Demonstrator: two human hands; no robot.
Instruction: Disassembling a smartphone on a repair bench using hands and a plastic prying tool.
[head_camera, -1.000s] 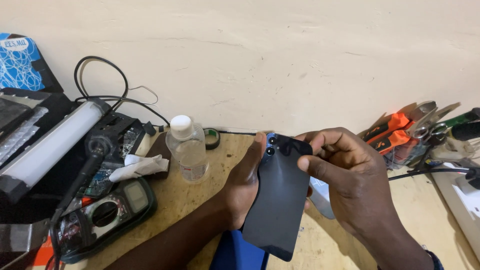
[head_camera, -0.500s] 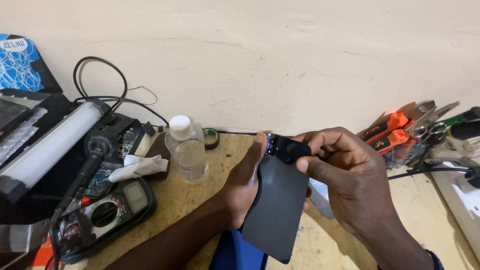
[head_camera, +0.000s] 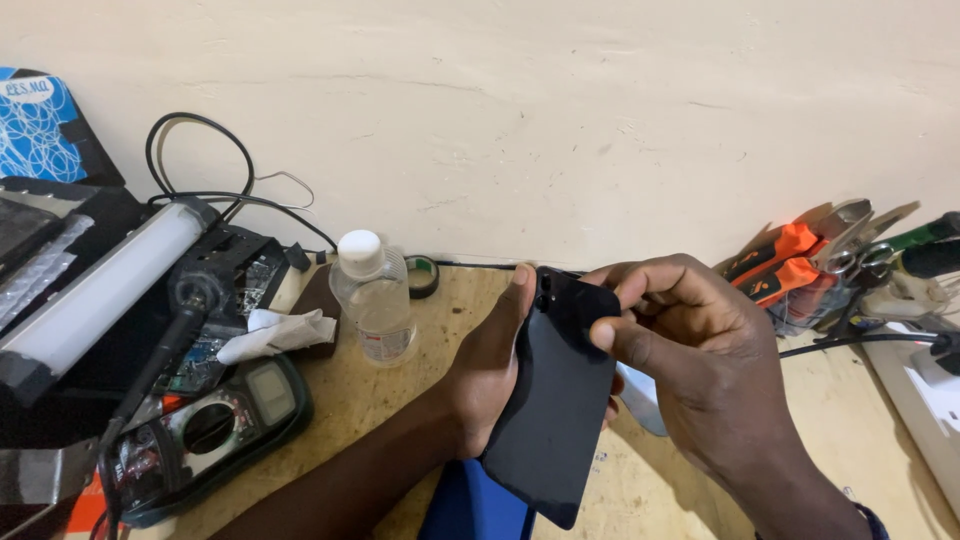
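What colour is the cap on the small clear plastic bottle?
White: the cap of the small clear plastic bottle shows best in the head view.

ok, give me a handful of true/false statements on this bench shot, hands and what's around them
1. Both hands hold the dark phone. True.
2. The clear plastic bottle has its cap off. False: a white cap is on it.
3. The multimeter lies left of the bottle, near the table's front edge. True.
4. The right hand grips the orange-handled pliers. False: they lie by the wall; its fingertips pinch the phone's top end.
5. The left hand rests flat on the table. False: it cradles the phone's edge.
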